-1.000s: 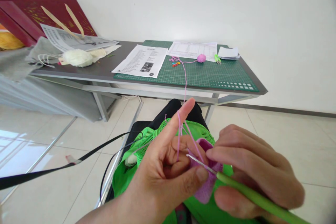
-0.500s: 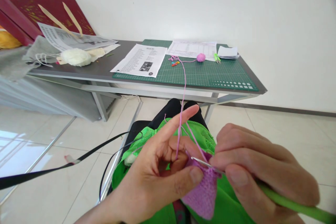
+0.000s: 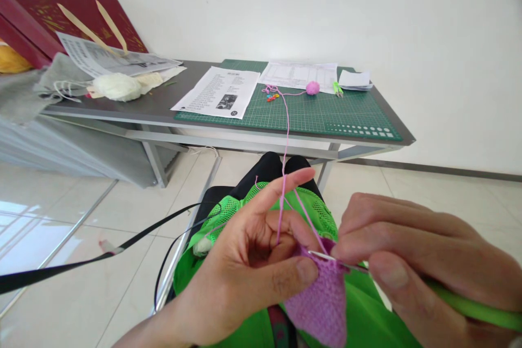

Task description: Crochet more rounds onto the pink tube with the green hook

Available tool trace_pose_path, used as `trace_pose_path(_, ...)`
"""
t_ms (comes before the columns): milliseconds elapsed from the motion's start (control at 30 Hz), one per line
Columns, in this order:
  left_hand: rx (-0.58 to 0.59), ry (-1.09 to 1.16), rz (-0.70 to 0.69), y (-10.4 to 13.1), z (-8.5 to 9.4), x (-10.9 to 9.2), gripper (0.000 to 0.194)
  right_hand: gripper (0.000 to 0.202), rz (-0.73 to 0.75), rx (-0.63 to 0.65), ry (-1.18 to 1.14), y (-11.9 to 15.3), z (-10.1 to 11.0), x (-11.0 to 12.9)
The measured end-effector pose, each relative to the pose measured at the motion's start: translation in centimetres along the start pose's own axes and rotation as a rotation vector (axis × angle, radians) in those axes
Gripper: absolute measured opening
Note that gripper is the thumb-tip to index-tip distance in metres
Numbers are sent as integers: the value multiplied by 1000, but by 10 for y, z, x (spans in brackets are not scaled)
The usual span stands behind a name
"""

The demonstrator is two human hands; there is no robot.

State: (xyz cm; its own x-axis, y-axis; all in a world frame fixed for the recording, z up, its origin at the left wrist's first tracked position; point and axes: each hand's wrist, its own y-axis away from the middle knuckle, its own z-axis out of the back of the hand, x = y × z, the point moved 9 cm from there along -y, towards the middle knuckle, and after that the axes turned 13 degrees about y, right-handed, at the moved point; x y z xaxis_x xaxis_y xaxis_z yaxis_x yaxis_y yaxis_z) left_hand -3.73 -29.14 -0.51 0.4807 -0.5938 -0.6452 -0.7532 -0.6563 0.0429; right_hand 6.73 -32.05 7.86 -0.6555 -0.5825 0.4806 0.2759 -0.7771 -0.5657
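Since the earlier frames, both hands have sunk lower and nearer the camera, and the pink-purple crocheted fabric piece (image 3: pixel 322 304) hangs longer below the thumb — more of it shows now. The left hand (image 3: pixel 248 266) pinches the fabric's top edge between thumb and bent fingers, its forefinger stretched out with the thin pink yarn strand (image 3: pixel 286 130) draped over it. The right hand (image 3: pixel 411 261) is closed around the green-handled metal crochet hook (image 3: pixel 468 307), whose silver tip lies at the fabric's upper edge, touching it. From the forefinger the strand climbs to the small pink yarn ball (image 3: pixel 312 88) on the green gridded cutting mat (image 3: pixel 326 114) covering the grey tabletop (image 3: pixel 163 103) — judging by this, stitching goes on along that edge.
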Motion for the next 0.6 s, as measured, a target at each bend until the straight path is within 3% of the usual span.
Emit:
trace_pose_path(133, 3, 23, 23, 0, -3, 2, 60, 42, 13, 20, -17, -4, 8, 2)
trace_pose_path(400, -5, 46, 53, 3, -6, 3, 57, 55, 243, 85, 211, -15, 13, 24)
trace_pose_path(600, -121, -23, -57, 5, -8, -3, 56, 51, 276, 46, 422, -3, 16, 28)
